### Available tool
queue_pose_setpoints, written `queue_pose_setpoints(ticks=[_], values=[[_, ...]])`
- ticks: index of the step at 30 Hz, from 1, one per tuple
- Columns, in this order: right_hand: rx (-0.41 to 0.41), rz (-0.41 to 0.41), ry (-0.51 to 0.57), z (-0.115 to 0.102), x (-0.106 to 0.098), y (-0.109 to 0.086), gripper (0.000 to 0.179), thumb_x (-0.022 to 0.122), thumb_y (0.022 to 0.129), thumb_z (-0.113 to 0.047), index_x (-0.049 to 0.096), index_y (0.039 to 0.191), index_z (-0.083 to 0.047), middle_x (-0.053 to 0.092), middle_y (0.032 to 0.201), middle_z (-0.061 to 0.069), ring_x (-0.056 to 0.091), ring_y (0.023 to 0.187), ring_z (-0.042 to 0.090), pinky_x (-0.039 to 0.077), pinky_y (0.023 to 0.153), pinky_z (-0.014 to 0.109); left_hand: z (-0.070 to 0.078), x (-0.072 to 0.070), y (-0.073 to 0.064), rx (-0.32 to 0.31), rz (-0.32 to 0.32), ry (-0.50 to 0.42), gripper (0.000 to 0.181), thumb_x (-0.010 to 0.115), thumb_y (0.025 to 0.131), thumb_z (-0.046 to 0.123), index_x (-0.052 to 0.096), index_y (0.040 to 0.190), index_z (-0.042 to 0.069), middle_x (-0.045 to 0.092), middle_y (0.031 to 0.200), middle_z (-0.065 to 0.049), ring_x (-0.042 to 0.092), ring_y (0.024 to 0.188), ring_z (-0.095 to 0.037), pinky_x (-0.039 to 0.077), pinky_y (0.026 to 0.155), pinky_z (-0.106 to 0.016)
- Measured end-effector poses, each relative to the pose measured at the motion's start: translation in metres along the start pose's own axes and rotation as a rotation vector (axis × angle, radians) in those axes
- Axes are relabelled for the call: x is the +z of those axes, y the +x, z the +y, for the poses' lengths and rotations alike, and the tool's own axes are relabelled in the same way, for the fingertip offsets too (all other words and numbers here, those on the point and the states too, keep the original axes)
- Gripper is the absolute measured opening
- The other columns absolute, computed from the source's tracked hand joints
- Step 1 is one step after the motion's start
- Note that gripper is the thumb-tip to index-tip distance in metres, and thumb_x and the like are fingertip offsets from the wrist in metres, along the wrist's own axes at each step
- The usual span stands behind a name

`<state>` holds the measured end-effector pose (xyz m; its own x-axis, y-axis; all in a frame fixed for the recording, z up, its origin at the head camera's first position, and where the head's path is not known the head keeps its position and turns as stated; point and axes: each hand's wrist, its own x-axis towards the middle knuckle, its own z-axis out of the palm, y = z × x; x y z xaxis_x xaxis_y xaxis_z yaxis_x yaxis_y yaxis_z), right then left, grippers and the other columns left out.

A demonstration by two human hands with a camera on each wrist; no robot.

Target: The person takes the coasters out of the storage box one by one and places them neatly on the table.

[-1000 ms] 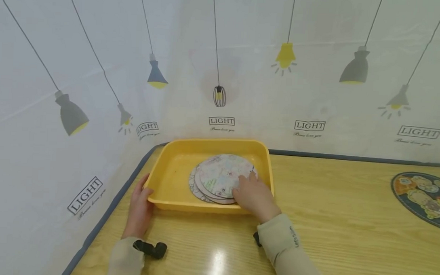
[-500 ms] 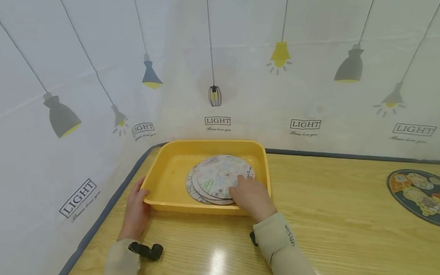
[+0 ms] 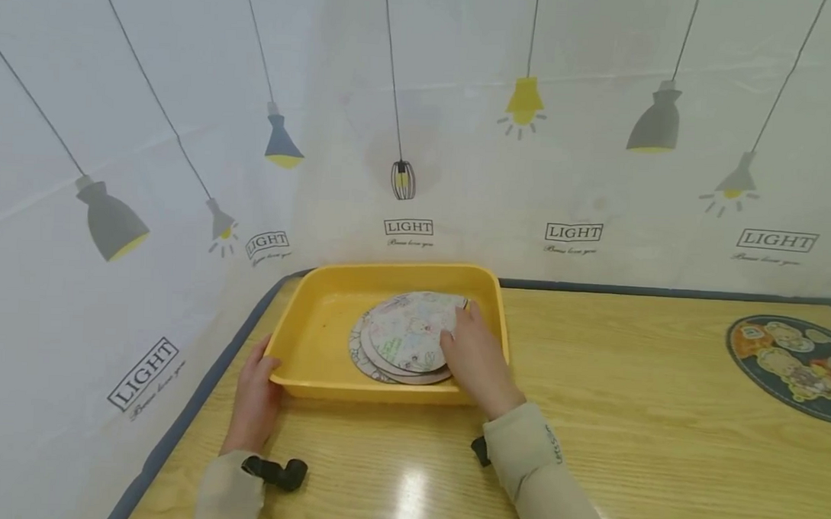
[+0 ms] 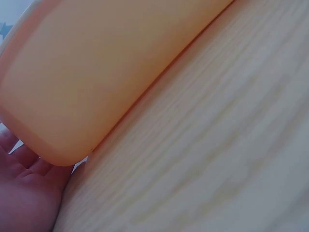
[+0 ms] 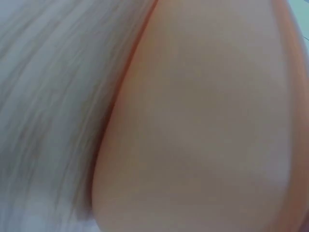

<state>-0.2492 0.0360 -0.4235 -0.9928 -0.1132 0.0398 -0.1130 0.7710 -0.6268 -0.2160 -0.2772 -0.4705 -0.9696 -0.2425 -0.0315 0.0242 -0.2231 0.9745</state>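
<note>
A yellow plastic tray (image 3: 310, 324) stands on the wooden table against the wall. In it, toward the right, lies an uneven stack of thin round boards with sketchy line drawings. The top board (image 3: 413, 332) is pale, with green and pink scribbles, and lower boards (image 3: 360, 353) show past its left side. My left hand (image 3: 252, 403) holds the tray's front left corner, thumb over the rim and fingers outside. My right hand (image 3: 477, 357) pinches the top board's right edge, thumb on its face. In the right wrist view the tray's outer wall (image 5: 193, 121) hides that hand's fingers.
A dark round mat (image 3: 796, 368) with cartoon bears lies at the right of the table (image 3: 624, 389). White wall covering (image 3: 473, 177) with printed lamps rises behind and on the left, and a blue-grey strip (image 3: 593, 287) runs along its foot.
My right fingers have shifted from the top board's face to its right edge. My left hand stays on the tray's corner. The head view has turned slightly right.
</note>
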Motion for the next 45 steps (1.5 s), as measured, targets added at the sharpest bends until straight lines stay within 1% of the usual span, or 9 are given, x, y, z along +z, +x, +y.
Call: queue_pose_setpoints(ticks=[6,10,14,18,24,34,37,41,45], values=[[0.0,0.012,0.16,0.001,-0.005,0.003,0.051,0.047,0.09,-0.032,0.039,0.134,-0.008,0.041,0.134,0.01,0.044,0.116,0.025,0.035,0.094,0.043,0.003,0.002,0.003,0.004,0.008,-0.012,0.051,0.031,0.087,0.003,0.031,0.137,0.01,0.033,0.134,-0.006,0.036,0.117,-0.026,0.039,0.088,-0.025],[-0.031,-0.018,0.046,0.001,0.0,0.002,0.055,0.048,0.089,-0.032,0.034,0.137,-0.01,0.05,0.127,0.009,0.054,0.1,0.021,0.043,0.084,0.039,0.003,0.002,0.003,-0.013,0.014,-0.024,0.05,0.031,0.088,0.003,0.03,0.137,0.011,0.033,0.134,-0.005,0.037,0.116,-0.025,0.04,0.087,-0.025],[-0.074,-0.016,-0.091,0.003,0.005,-0.003,0.056,0.045,0.09,-0.026,0.028,0.139,-0.005,0.057,0.111,0.013,0.057,0.074,0.018,0.047,0.064,0.036,0.001,0.002,0.001,-0.023,0.015,-0.02,0.05,0.031,0.088,0.003,0.03,0.137,0.011,0.033,0.134,-0.005,0.037,0.115,-0.025,0.039,0.087,-0.026],[-0.095,-0.033,-0.121,0.001,0.009,-0.006,0.056,0.048,0.088,-0.02,0.029,0.137,-0.004,0.058,0.082,0.007,0.046,0.051,0.016,0.036,0.044,0.03,0.0,-0.002,0.0,-0.015,0.014,0.0,0.05,0.032,0.088,0.004,0.031,0.137,0.012,0.034,0.133,-0.005,0.038,0.115,-0.026,0.041,0.085,-0.026],[-0.091,0.0,-0.072,0.003,0.01,-0.007,0.058,0.05,0.085,-0.011,0.029,0.139,-0.007,0.06,0.083,0.009,0.047,0.054,0.017,0.036,0.046,0.029,-0.001,-0.003,-0.002,-0.024,0.016,0.009,0.05,0.032,0.088,0.004,0.031,0.137,0.012,0.034,0.133,-0.006,0.039,0.113,-0.027,0.042,0.082,-0.026],[-0.058,0.039,0.097,0.0,-0.001,-0.005,0.055,0.052,0.084,-0.011,0.033,0.136,-0.01,0.057,0.113,0.012,0.052,0.074,0.02,0.043,0.065,0.034,0.001,-0.002,0.0,0.019,-0.006,0.022,0.047,0.033,0.089,0.005,0.034,0.136,0.014,0.036,0.132,-0.007,0.041,0.11,-0.029,0.043,0.079,-0.026],[-0.056,0.054,0.097,-0.001,0.0,-0.004,0.053,0.05,0.085,-0.012,0.034,0.135,-0.011,0.059,0.107,0.01,0.051,0.07,0.019,0.043,0.06,0.033,0.001,-0.003,0.003,0.041,-0.024,0.046,0.046,0.034,0.09,0.007,0.035,0.135,0.015,0.036,0.133,-0.007,0.04,0.112,-0.029,0.043,0.081,-0.026],[-0.039,0.028,0.121,0.0,0.001,-0.004,0.049,0.045,0.088,-0.013,0.033,0.136,-0.013,0.06,0.078,0.006,0.047,0.051,0.017,0.037,0.045,0.03,0.0,-0.004,0.001,0.014,-0.018,0.049,0.047,0.033,0.09,0.008,0.035,0.136,0.017,0.036,0.133,-0.005,0.04,0.114,-0.029,0.043,0.082,-0.026],[-0.029,0.03,0.117,0.002,-0.001,-0.007,0.043,0.042,0.09,-0.016,0.036,0.133,-0.01,0.053,0.061,0.002,0.044,0.043,0.017,0.035,0.04,0.029,-0.002,-0.002,0.0,0.0,-0.009,0.032,0.047,0.033,0.09,0.007,0.035,0.136,0.016,0.036,0.134,-0.005,0.04,0.114,-0.03,0.043,0.081,-0.026]])
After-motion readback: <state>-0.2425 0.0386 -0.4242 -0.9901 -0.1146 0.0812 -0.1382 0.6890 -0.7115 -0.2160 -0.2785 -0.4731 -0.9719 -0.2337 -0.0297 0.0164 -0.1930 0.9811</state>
